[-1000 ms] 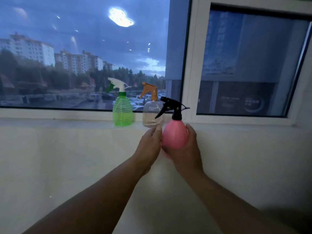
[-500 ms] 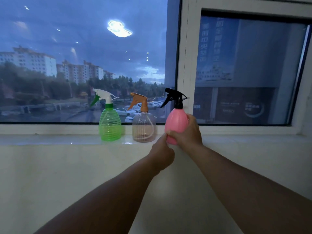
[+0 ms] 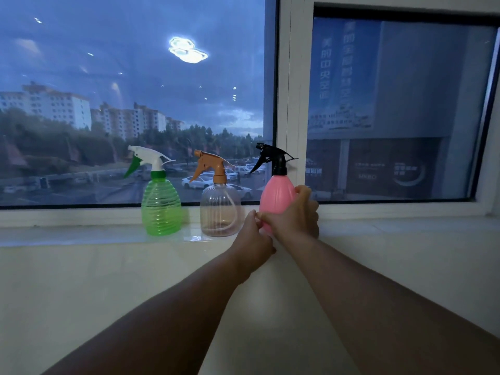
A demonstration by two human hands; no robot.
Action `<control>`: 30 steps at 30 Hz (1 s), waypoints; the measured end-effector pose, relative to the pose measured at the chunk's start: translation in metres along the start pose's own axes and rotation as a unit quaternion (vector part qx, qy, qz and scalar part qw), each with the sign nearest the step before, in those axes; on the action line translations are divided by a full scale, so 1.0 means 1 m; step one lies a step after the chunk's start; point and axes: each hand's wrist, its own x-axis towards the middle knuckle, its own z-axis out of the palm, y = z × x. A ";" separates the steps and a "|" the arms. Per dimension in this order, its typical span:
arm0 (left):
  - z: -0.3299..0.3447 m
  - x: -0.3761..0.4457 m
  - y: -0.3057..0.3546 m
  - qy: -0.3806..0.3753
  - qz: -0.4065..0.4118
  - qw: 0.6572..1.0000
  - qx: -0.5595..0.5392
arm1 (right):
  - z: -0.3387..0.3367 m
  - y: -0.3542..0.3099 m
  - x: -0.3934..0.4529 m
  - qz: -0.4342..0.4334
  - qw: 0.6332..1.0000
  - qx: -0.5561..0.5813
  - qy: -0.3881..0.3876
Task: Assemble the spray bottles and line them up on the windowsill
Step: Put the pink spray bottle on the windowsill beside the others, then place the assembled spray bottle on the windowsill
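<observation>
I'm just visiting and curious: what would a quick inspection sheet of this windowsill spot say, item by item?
Surface: pale windowsill, glossy under the bottles.
Job's things: green bottle, clear bottle and pink bottle upright in a row, all with spray heads on, nozzles pointing left.
Clutter: nothing seen.
Hands: right hand grips the pink bottle's lower body; left hand touches its base, fingers curled, grip unclear.
Cables: nothing seen.
Surroundings: white window frame; dusk outside, buildings, parked cars; a lamp reflection on the glass.
</observation>
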 end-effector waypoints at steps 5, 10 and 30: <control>-0.001 -0.006 0.005 -0.013 -0.010 1.000 0.006 | 0.005 0.001 -0.001 0.003 1.000 -0.013 0.019; -0.006 -0.012 0.001 -0.018 -0.031 0.999 0.004 | 0.004 0.009 -0.007 -0.021 0.999 -0.037 0.017; -0.078 -0.142 -0.017 0.026 -0.014 0.992 0.126 | 0.019 0.002 -0.165 -0.236 0.964 0.061 -0.110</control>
